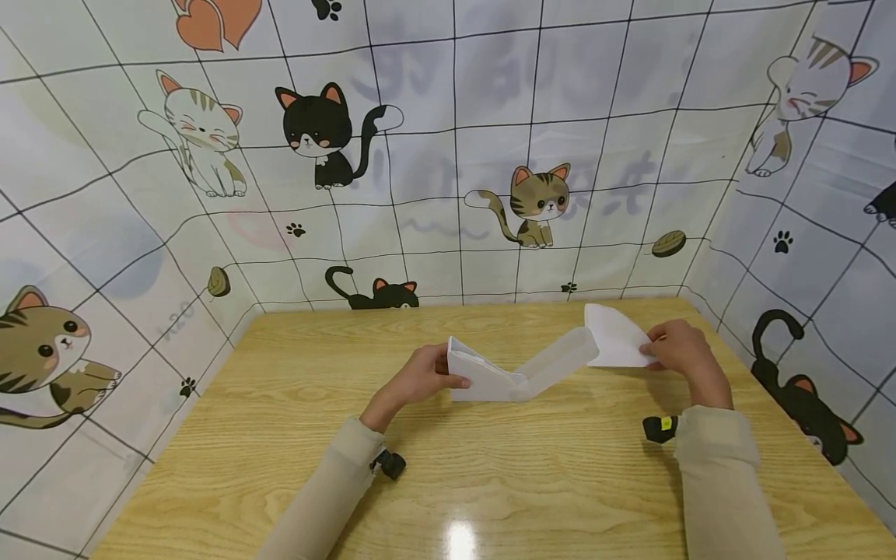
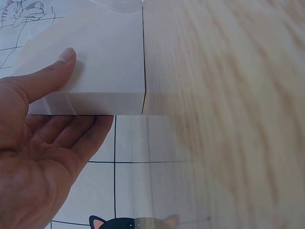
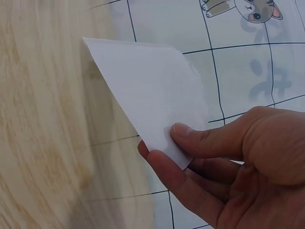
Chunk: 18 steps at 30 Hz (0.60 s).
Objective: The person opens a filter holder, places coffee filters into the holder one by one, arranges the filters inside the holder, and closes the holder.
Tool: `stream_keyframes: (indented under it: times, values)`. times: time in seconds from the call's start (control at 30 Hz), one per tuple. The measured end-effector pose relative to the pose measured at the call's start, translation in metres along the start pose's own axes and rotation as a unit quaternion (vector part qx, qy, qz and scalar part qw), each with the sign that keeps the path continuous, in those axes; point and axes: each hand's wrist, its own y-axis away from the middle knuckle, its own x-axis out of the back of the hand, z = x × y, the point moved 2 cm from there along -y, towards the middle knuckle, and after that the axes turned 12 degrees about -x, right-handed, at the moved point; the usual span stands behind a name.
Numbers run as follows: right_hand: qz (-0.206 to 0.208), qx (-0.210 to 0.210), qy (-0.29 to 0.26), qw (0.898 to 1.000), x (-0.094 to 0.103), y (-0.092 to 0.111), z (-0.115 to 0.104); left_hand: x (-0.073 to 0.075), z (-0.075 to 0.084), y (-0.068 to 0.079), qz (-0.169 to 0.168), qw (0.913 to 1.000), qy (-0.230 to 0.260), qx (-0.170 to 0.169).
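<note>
A white box [image 1: 483, 383] stands on the wooden table with its translucent hinged lid [image 1: 563, 358] swung out to the right. My left hand [image 1: 422, 375] grips the box at its left end. In the left wrist view, the thumb lies on the finely textured face of the box [image 2: 107, 62], and the other fingers are partly hidden behind it. To the right, my right hand [image 1: 677, 348] pinches the corner of a piece of white paper [image 1: 617, 338] between thumb and fingers. That paper [image 3: 138, 86] tapers toward the fingertips, and its left end overlaps the lid's tip in the head view.
The light wooden table [image 1: 448, 467] runs back to a wall covering [image 1: 434, 155] printed with cats and grid lines. This covering also stands along the left and right sides. A small black device [image 1: 389, 464] sits at the left wrist, and another black device [image 1: 659, 428] at the right.
</note>
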Motion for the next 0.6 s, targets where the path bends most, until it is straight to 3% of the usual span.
stream_keyframes:
  times: [0.6]
  values:
    - [0.058,0.017,-0.015,0.998,0.019,0.016,-0.019,0.0,0.001,0.0,0.001,0.9999,-0.015,0.004]
